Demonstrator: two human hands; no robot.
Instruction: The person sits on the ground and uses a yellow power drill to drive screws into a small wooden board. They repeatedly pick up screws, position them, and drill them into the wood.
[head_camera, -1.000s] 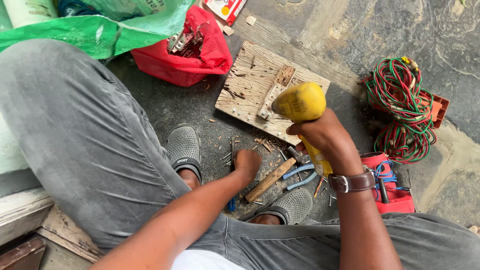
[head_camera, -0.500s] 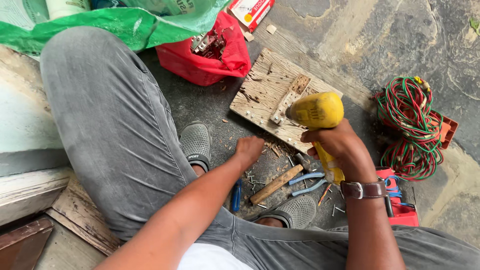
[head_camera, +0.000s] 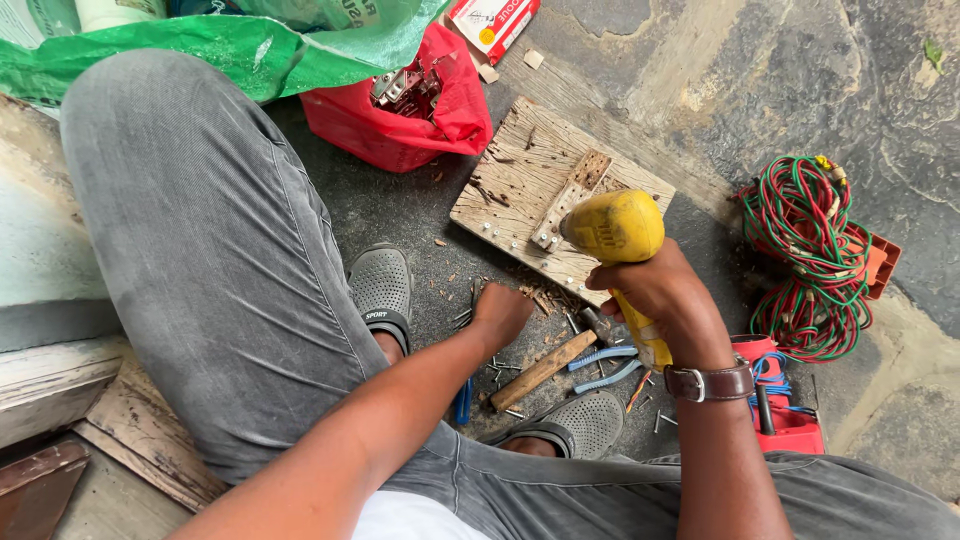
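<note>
Your right hand (head_camera: 668, 298) fingers wrap the yellow drill (head_camera: 615, 232) grip, nose over the wooden board (head_camera: 520, 190). Your left hand (head_camera: 500, 312) is clenched below the board, among loose nails (head_camera: 500, 370); can't tell what it grips.

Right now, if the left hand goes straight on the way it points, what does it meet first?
Probably the loose nails and wood chips on the floor just ahead of the left hand, then the edge of the wooden board; depth is hard to judge.

Soft, even daylight, bright and without glare. A faint shadow lies under the yellow plastic power drill (head_camera: 612, 228) toward 7 o'clock. Focus is sharp; edges bend slightly outward.
</note>
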